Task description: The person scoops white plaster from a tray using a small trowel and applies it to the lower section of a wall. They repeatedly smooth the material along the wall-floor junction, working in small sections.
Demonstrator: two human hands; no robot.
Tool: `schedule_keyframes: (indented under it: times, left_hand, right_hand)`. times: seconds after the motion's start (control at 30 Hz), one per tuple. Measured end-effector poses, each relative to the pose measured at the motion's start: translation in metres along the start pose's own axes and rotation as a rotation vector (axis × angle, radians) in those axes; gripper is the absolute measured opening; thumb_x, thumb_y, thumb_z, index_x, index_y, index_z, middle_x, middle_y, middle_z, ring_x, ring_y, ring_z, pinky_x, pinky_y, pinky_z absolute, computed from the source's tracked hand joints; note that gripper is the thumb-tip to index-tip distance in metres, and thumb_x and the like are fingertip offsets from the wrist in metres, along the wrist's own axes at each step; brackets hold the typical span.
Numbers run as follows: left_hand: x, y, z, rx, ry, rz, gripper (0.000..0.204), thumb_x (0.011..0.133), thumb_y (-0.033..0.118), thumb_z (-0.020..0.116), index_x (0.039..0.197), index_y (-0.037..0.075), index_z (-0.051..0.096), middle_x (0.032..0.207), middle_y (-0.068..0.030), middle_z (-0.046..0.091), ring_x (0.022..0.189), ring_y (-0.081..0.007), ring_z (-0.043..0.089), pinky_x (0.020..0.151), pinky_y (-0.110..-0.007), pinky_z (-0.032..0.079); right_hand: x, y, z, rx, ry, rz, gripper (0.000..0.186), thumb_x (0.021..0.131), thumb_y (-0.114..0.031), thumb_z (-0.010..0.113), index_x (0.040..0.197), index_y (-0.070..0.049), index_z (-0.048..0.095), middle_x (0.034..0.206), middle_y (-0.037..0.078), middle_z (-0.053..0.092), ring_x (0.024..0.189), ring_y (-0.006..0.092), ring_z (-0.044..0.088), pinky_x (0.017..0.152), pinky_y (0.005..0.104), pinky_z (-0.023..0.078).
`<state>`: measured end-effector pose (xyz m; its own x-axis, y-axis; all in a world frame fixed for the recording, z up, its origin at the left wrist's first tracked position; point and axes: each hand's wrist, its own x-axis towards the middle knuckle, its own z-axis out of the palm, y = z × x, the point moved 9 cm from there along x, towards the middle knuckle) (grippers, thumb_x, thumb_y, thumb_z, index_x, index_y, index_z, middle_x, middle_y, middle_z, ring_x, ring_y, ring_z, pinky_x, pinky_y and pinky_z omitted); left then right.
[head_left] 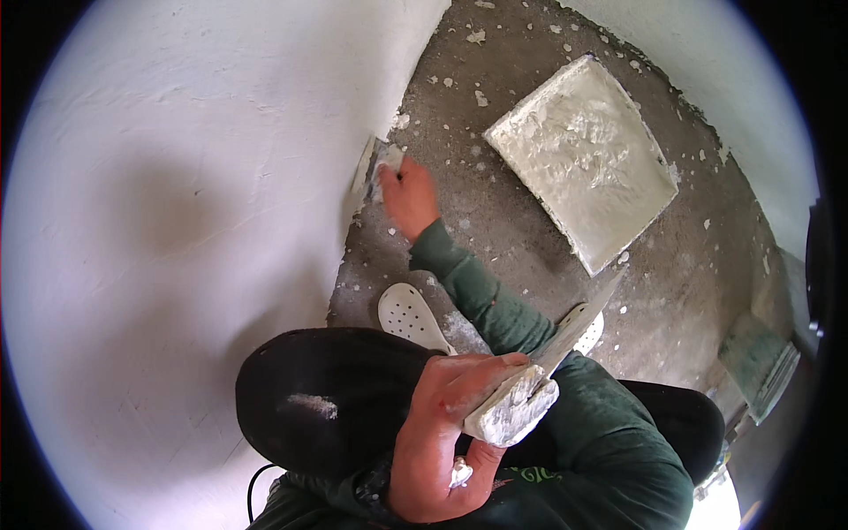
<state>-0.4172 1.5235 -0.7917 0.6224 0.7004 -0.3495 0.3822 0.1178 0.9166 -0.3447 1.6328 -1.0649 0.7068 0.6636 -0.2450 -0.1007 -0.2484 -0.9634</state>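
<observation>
Right hand (412, 199), above frame centre, is closed around a smeared trowel (382, 161) at the foot of the white wall (194, 106). Left hand (446, 433), lower centre, grips a paste-caked bladed tool (514, 408), blade pointing upper right. Tray (536, 202) of white paste lies on the spattered floor (464, 181), upper right of frame.

Right hand (411, 201) with blade (381, 168) by wall (194, 115), left hand (433, 424) with trowel (565, 339)

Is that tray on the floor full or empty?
Not empty: the tray holds white paste, spread across its bottom and lumpy in places. How deep it is, I cannot tell.
</observation>
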Motion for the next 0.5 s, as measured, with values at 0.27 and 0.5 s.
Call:
schedule_keyframes:
  times: [0.27, 0.5]
  left_hand:
    - [0.01, 0.001, 0.009, 0.024, -0.002, -0.12, 0.027, 0.081, 0.003, 0.065, 0.106, -0.004, 0.058, 0.105, -0.0149, 0.055, 0.088, -0.0166, 0.056, 0.072, -0.025, 0.043]
    - [0.01, -0.008, 0.018, -0.081, 0.06, -0.028, 0.028, 0.082, 0.002, 0.063, 0.108, -0.006, 0.056, 0.108, -0.0168, 0.052, 0.094, -0.0211, 0.056, 0.08, -0.028, 0.044]
  right_hand:
    - [0.068, 0.042, -0.054, -0.059, 0.122, 0.057, 0.023, 0.081, -0.019, 0.054, 0.082, 0.004, 0.059, 0.081, 0.026, 0.062, 0.08, 0.044, 0.059, 0.07, 0.0459, 0.047]
    - [0.105, 0.044, -0.041, -0.262, 0.088, -0.04, 0.029, 0.08, -0.023, 0.056, 0.082, 0.005, 0.059, 0.081, 0.028, 0.06, 0.081, 0.0455, 0.057, 0.071, 0.049, 0.045]
